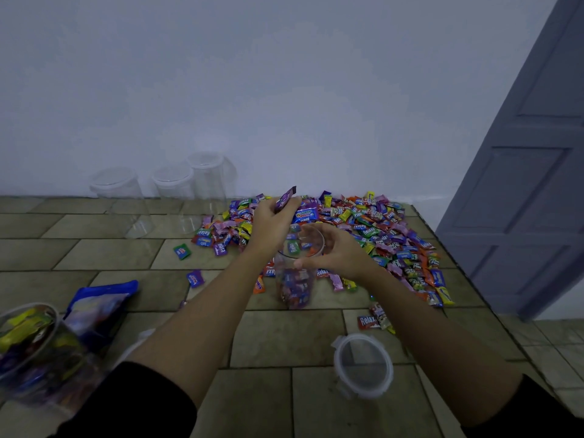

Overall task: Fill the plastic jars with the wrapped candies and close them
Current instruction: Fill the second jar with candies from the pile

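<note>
While the open jar (295, 279) stands part-filled on the tiled top (284, 339) just before the candy pile (363, 229), your right hand (338, 251) curls round its rim and your left hand (271, 226) pinches a purple candy (286, 199) above its mouth. A lid (363, 365) lies by your right forearm; empty jars (173, 191) stand at the wall.

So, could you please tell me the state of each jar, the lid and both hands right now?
Middle jar: open, upright, partly filled.
Lid: off, lying flat nearby.
Back jars: empty, upright.
Left jar: full of candies.
Left hand: pinching a purple candy.
Right hand: gripping the middle jar.
</note>
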